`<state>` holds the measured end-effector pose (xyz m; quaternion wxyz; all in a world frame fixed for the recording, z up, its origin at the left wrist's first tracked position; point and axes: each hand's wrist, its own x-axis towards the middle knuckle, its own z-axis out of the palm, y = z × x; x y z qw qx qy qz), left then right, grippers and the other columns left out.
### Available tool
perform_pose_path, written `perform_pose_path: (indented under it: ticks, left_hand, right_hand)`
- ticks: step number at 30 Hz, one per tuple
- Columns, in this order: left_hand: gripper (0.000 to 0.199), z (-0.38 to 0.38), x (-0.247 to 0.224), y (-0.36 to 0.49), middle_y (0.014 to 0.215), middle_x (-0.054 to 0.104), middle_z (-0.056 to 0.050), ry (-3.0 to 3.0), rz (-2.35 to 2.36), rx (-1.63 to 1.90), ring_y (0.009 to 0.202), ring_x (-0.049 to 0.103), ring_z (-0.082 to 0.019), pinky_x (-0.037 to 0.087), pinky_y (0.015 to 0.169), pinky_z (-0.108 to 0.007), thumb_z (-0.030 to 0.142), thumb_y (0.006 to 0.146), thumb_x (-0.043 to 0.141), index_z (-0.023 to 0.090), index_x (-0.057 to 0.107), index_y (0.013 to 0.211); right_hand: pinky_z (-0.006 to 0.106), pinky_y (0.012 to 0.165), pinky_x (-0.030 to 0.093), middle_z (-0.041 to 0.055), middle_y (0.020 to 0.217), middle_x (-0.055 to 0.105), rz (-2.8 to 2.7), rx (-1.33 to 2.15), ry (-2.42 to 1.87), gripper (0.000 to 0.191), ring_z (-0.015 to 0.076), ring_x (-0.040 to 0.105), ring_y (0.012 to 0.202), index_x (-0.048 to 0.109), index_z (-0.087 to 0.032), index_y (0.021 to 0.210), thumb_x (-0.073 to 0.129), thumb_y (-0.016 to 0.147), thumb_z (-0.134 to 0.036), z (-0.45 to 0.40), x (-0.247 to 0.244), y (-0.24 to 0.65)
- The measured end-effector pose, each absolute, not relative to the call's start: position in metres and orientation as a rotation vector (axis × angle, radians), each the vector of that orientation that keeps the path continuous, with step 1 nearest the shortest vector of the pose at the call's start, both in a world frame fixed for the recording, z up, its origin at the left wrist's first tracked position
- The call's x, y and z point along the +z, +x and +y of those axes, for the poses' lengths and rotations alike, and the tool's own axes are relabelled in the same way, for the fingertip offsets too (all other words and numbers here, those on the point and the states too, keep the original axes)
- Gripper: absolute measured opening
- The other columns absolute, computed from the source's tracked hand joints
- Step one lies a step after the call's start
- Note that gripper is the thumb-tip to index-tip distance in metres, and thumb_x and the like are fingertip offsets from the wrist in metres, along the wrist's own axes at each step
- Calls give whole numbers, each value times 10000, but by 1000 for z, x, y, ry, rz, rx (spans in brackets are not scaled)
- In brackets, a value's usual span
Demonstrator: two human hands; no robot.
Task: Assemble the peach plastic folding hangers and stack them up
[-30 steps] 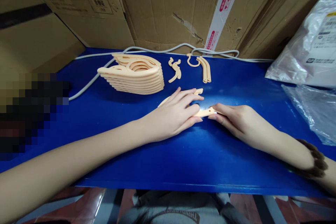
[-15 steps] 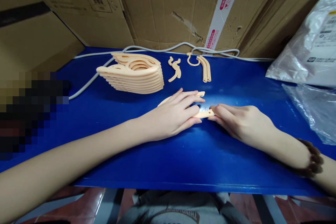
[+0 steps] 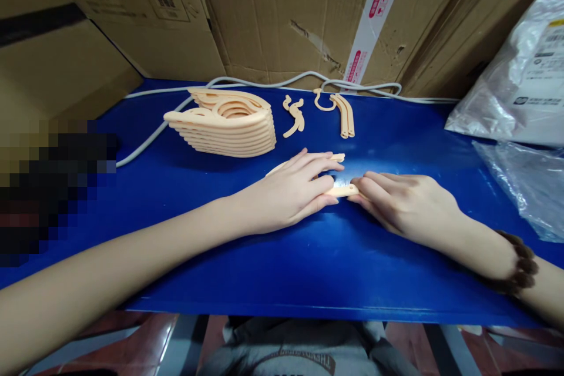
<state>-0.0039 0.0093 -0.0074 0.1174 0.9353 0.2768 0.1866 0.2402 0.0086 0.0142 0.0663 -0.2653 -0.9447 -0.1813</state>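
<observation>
Under my left hand [image 3: 288, 192] lies a beige plastic folding clothes hanger [image 3: 342, 191], mostly covered by the palm. The left fingers stretch over its far bar, while thumb and index finger grip the near bar. My right hand [image 3: 403, 201] is closed in a pinch at the right end of that near bar, where a small hole shows. Whatever sits inside the right fingertips is hidden. Beyond the hands, a neat stack of similar hangers [image 3: 224, 132] stands to the left. Several small beige hook pieces [image 3: 294, 114], one curved hook [image 3: 326, 107] and short curved arm pieces [image 3: 345, 117] lie farther back.
The blue table [image 3: 308, 276] has its front edge close to my body. A white cable [image 3: 264, 80] runs along the back before cardboard boxes [image 3: 282, 17]. On the right are a plastic-wrapped package [image 3: 515, 82] and a clear bag [image 3: 524, 182]. A pixelated dark area covers the left side.
The near bar's end has turned or shifted slightly left, and its hole looks smaller. My right hand moved a little with it; my left hand stays in place.
</observation>
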Motion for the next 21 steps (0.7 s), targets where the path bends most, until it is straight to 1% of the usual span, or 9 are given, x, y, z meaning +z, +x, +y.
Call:
perform_pose_path:
  ticks: [4, 6, 9, 12, 16, 21]
  left_hand:
    - [246, 8, -7, -1, 1459, 460, -118, 2697, 870, 554, 1434, 315, -269, 238, 1196, -540, 316, 1033, 379, 155, 564, 1009]
    - [244, 7, -7, 0, 1465, 453, -117, 2694, 881, 548, 1436, 311, -267, 234, 1196, -546, 315, 1033, 379, 156, 563, 1010]
    - [245, 6, -8, 1, 1466, 452, -116, 2696, 886, 547, 1437, 310, -263, 237, 1193, -555, 314, 1034, 376, 157, 561, 1006]
    - [241, 6, -9, 2, 1464, 454, -118, 2703, 884, 553, 1435, 314, -267, 238, 1192, -562, 311, 1033, 377, 154, 557, 998]
    - [222, 6, -9, 3, 1454, 464, -118, 2716, 876, 563, 1427, 326, -279, 245, 1187, -574, 304, 1028, 388, 155, 550, 1000]
    - [236, 6, -9, 3, 1448, 470, -130, 2743, 880, 537, 1422, 333, -293, 255, 1181, -583, 310, 1028, 382, 149, 552, 1008]
  right_hand:
    - [270, 482, 266, 0, 632, 585, -2851, -39, -1022, 411, 137, 539, 493, 496, -198, 854, 214, 1055, -419, 10, 14, 240]
    - [265, 496, 279, 0, 629, 577, -2832, 218, -1097, 396, 141, 537, 501, 474, -207, 851, 219, 1050, -436, 9, 16, 239]
    - [268, 518, 287, -1, 636, 562, -2796, 445, -1159, 343, 147, 526, 517, 447, -217, 843, 255, 1041, -422, 9, 19, 238]
    - [272, 519, 276, -14, 619, 538, -2745, 552, -1189, 319, 145, 488, 501, 432, -224, 836, 288, 1032, -430, 9, 21, 237]
    - [269, 530, 288, -10, 664, 564, -2678, 637, -1181, 312, 141, 481, 520, 441, -227, 848, 325, 1025, -457, 9, 23, 237]
    - [268, 514, 274, -17, 627, 544, -2735, 553, -1194, 312, 144, 482, 500, 439, -224, 848, 307, 1031, -440, 8, 21, 238]
